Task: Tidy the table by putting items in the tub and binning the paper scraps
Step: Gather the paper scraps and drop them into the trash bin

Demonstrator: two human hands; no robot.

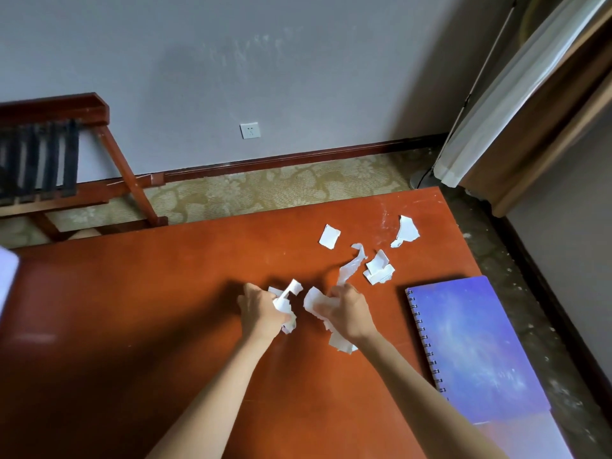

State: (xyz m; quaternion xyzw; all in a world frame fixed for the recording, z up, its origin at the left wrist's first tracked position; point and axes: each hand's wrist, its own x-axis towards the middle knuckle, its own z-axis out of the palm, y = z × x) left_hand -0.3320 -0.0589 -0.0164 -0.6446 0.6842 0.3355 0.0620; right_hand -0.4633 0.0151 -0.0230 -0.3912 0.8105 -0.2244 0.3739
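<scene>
Both my hands are over the middle of the red-brown table [165, 309]. My left hand [260, 311] grips a bunch of white paper scraps [287, 298]. My right hand [347, 314] clutches another bunch of torn white paper [314, 301], with a strip trailing up from it and pieces hanging below the wrist. Loose scraps lie farther back on the table: a square one [330, 236], a folded pair [379, 268] and a torn one [405, 230] near the right edge. No tub or bin is in view.
A purple-blue spiral notebook [477, 352] lies at the table's right edge, close to my right forearm. A white object [6, 273] pokes in at the left edge. Behind the table are patterned carpet, a wooden luggage rack [53, 157] and a curtain [516, 104].
</scene>
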